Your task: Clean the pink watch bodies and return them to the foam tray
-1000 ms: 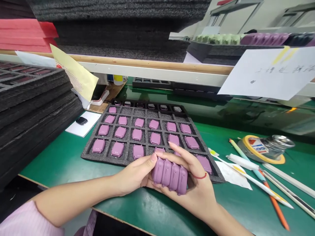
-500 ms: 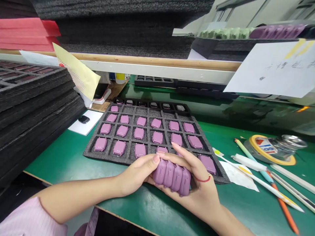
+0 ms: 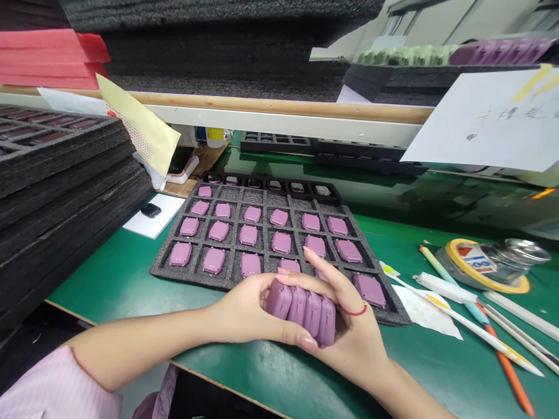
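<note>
In the head view, a short row of several purple watch cases (image 3: 300, 310) stands on edge between my hands, above the front of a grey foam tray (image 3: 168, 272). My left hand (image 3: 244, 311) grips the row from the left, its thumb lying across the lower front. Cupped around the right end is my right hand (image 3: 360, 334), with its fingers along the back and the index finger raised. More purple cases, such as this one (image 3: 213, 260), lie singly in the tray's cells; my fingers partly cover those at the front. Dark-faced cases sit in the far row.
A tape roll (image 3: 517, 284) surrounds a glass jar at right, near a white stick (image 3: 484, 331) and an orange pen (image 3: 509, 372). Stacked foam trays (image 3: 74, 186) rise at left, beside a watch case (image 3: 151, 210) on white paper. A shelf edge (image 3: 271, 119) crosses above.
My left thumb has moved from the top left of the row down and right across its front. The purple cases have tilted slightly. My right hand still holds them.
</note>
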A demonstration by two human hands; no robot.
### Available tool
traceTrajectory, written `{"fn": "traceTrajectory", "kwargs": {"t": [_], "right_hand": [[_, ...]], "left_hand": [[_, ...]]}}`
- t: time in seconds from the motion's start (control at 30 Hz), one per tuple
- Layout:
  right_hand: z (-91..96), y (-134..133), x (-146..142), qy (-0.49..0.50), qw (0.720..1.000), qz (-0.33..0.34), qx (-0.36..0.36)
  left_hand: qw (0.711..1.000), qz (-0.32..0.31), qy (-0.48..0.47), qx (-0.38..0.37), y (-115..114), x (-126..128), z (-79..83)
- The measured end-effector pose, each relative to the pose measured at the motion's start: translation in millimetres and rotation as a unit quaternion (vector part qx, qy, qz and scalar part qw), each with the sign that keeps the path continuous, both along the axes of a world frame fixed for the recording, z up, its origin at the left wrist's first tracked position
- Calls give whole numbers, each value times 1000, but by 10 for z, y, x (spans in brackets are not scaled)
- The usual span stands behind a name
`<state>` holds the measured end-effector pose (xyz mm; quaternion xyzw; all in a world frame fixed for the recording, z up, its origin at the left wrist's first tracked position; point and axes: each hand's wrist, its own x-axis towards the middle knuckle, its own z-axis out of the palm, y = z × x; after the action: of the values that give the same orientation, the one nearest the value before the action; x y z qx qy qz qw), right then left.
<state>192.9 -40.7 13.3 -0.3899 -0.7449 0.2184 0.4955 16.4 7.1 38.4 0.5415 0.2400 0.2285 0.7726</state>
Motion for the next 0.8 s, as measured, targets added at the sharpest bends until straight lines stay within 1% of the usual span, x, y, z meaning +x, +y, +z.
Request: {"fn": "traceTrajectory", "kwargs": {"t": [0.23,0.53,0.8], "right_hand": [[5,-35,-13,10,1000,-8,8],[-16,-25,-16,0,999,-31,-12],[-29,-30,-6,9,1000,-20,-15]], "left_hand": [[1000,2,-5,-5,-26,-2,38],[1000,0,-7,-8,-11,19,-26],[1000,-1,11,-13,-11,15,-58]]}}
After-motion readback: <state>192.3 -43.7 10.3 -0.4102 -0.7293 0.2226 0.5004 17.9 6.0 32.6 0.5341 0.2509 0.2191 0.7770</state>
